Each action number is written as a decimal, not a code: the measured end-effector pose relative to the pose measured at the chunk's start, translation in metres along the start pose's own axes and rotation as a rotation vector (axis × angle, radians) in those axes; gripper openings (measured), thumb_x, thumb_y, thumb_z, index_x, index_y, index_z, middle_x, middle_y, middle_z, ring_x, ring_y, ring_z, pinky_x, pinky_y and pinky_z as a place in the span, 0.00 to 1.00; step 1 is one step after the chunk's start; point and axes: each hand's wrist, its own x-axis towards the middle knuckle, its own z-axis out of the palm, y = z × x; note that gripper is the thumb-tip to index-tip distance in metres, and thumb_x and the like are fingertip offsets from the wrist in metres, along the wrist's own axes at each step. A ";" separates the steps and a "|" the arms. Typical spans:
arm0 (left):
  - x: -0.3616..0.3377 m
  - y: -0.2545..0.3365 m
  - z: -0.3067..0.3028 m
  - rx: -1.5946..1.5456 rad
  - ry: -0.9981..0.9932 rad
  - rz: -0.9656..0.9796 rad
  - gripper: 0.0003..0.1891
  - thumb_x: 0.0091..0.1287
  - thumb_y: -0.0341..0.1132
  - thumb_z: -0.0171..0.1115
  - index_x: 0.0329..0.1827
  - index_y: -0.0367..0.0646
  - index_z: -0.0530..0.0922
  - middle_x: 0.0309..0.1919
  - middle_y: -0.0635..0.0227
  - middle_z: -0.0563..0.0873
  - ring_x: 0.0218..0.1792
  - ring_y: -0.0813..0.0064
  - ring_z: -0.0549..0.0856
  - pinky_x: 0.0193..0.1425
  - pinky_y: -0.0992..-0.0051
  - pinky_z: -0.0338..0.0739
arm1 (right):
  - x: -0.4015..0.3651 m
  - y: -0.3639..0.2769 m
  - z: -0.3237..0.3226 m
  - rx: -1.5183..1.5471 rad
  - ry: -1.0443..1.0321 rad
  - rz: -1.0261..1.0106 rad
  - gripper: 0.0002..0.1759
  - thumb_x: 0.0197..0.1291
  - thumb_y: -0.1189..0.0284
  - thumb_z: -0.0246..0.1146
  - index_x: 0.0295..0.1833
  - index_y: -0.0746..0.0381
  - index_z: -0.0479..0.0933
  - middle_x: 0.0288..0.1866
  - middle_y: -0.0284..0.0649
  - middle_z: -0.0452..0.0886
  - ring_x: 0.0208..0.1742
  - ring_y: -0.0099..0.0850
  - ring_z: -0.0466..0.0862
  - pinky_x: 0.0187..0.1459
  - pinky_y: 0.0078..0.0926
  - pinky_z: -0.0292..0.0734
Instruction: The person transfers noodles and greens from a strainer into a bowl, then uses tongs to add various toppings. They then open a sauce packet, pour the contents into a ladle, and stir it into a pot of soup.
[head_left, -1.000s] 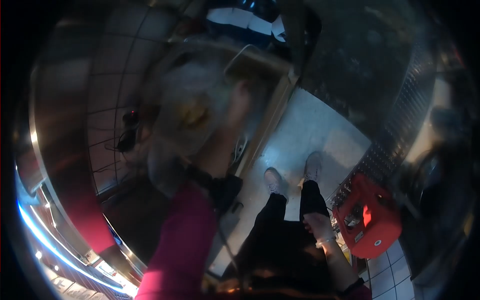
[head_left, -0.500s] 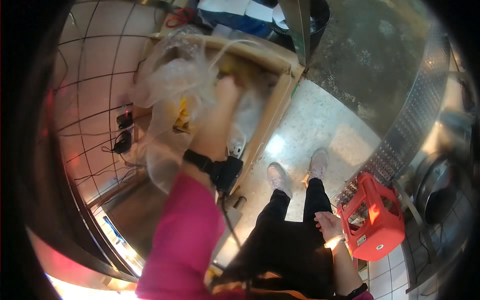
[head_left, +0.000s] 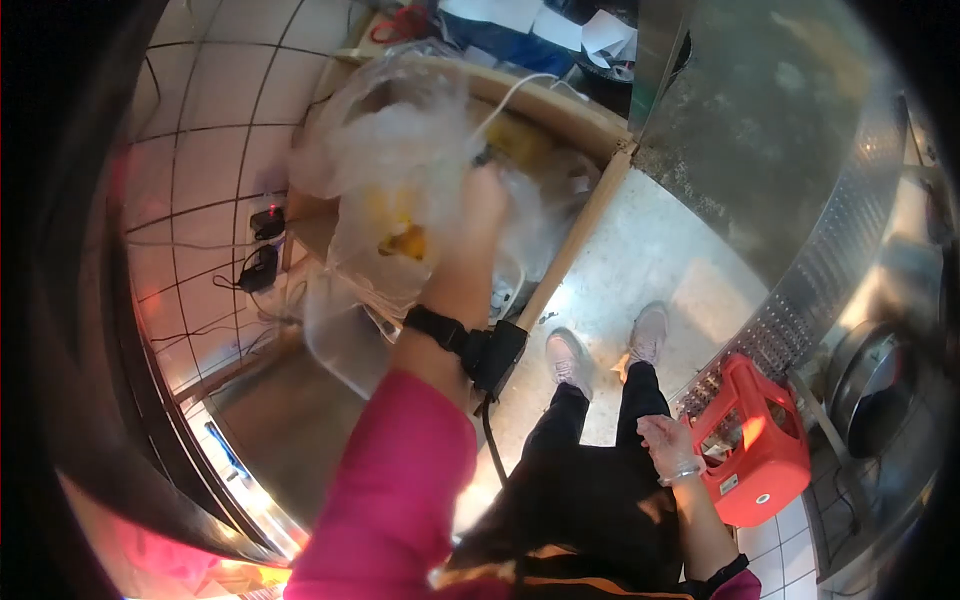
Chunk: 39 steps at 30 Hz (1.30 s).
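Fingers [head_left: 484, 186] of the left hand [head_left: 472, 228] curl into a clear plastic bag [head_left: 385, 160] and look closed on a fold of it, though blur hides the fingertips. The bag billows from the fingers toward 9 and 11 o'clock, above the open wooden crate [head_left: 585, 215]. It is one bag, thin, crumpled and cloudy. A yellow lump [head_left: 405, 240] shows through it at 8 o'clock from the fingers, and another yellow patch [head_left: 520, 140] lies in the crate at 1 o'clock. One black strap [head_left: 440, 328] rings the left wrist. The right hand [head_left: 668, 442] hangs loose and empty, fingers relaxed, by the thigh. A single red stool [head_left: 755, 450] stands at its 3 o'clock. Two shoes [head_left: 572, 360] rest on the floor.
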 end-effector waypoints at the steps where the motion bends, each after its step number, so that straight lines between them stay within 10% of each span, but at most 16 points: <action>1: -0.003 -0.003 -0.002 0.096 -0.056 -0.046 0.10 0.56 0.33 0.54 0.39 0.45 0.80 0.32 0.51 0.82 0.38 0.53 0.81 0.43 0.61 0.74 | 0.001 0.008 -0.001 -0.014 0.009 -0.011 0.10 0.55 0.67 0.62 0.37 0.63 0.78 0.22 0.27 0.74 0.21 0.15 0.68 0.22 0.13 0.62; 8: -0.013 0.015 -0.050 -0.239 0.423 -0.091 0.10 0.58 0.32 0.54 0.40 0.37 0.76 0.30 0.56 0.81 0.31 0.62 0.81 0.36 0.69 0.75 | -0.003 0.000 -0.003 -0.042 0.022 0.029 0.09 0.56 0.68 0.62 0.36 0.63 0.78 0.22 0.27 0.74 0.20 0.14 0.68 0.21 0.13 0.62; 10: -0.054 0.052 -0.077 -0.622 0.250 0.038 0.10 0.58 0.28 0.54 0.42 0.35 0.74 0.32 0.59 0.81 0.29 0.68 0.80 0.35 0.73 0.75 | -0.001 -0.010 0.000 0.085 0.055 0.016 0.09 0.56 0.68 0.61 0.35 0.63 0.78 0.23 0.29 0.77 0.21 0.15 0.72 0.22 0.12 0.65; 17: -0.214 0.140 -0.130 -0.537 -0.369 0.922 0.11 0.50 0.30 0.57 0.36 0.39 0.72 0.35 0.58 0.76 0.43 0.58 0.76 0.44 0.68 0.73 | -0.011 -0.101 0.018 1.096 -0.518 0.046 0.26 0.61 0.61 0.56 0.60 0.65 0.63 0.48 0.47 0.76 0.45 0.31 0.79 0.46 0.25 0.75; 20: -0.221 0.140 -0.143 -0.668 -0.687 0.983 0.11 0.51 0.29 0.59 0.38 0.40 0.74 0.39 0.59 0.79 0.41 0.59 0.79 0.40 0.68 0.75 | -0.021 -0.118 0.023 0.732 -0.523 0.036 0.26 0.58 0.69 0.57 0.60 0.67 0.61 0.43 0.45 0.78 0.42 0.32 0.80 0.42 0.23 0.76; 22: -0.204 0.123 -0.158 -0.732 -0.658 0.796 0.09 0.51 0.27 0.59 0.35 0.41 0.75 0.35 0.60 0.81 0.33 0.58 0.81 0.36 0.67 0.76 | -0.016 -0.106 0.023 0.685 -0.350 0.068 0.22 0.56 0.71 0.58 0.56 0.66 0.65 0.37 0.43 0.79 0.35 0.30 0.80 0.34 0.22 0.74; 23: -0.185 0.105 -0.156 -0.609 -0.311 0.845 0.06 0.52 0.25 0.57 0.34 0.40 0.75 0.29 0.63 0.82 0.27 0.64 0.81 0.32 0.70 0.76 | -0.011 -0.098 0.022 0.640 -0.173 0.091 0.19 0.55 0.72 0.59 0.52 0.64 0.68 0.32 0.40 0.79 0.28 0.28 0.80 0.26 0.20 0.73; 27: -0.081 0.026 -0.144 -0.943 0.342 -0.118 0.07 0.63 0.28 0.47 0.34 0.40 0.75 0.28 0.66 0.81 0.30 0.75 0.81 0.37 0.80 0.74 | 0.000 -0.045 0.009 0.708 -0.027 0.192 0.11 0.54 0.71 0.61 0.42 0.61 0.72 0.21 0.36 0.75 0.15 0.23 0.72 0.14 0.19 0.63; 30: -0.026 -0.105 -0.082 -0.183 0.100 -0.130 0.08 0.63 0.28 0.46 0.36 0.40 0.76 0.31 0.66 0.81 0.35 0.72 0.81 0.40 0.77 0.74 | -0.009 -0.025 0.007 0.689 0.042 0.254 0.07 0.54 0.71 0.61 0.38 0.59 0.72 0.18 0.35 0.73 0.11 0.23 0.68 0.11 0.20 0.59; 39: -0.011 -0.151 -0.025 -0.009 -0.103 -0.296 0.09 0.62 0.30 0.47 0.37 0.41 0.76 0.35 0.64 0.80 0.39 0.69 0.80 0.43 0.73 0.74 | -0.009 0.009 0.015 0.502 0.135 0.250 0.08 0.55 0.69 0.61 0.37 0.61 0.73 0.18 0.34 0.73 0.13 0.22 0.71 0.12 0.18 0.62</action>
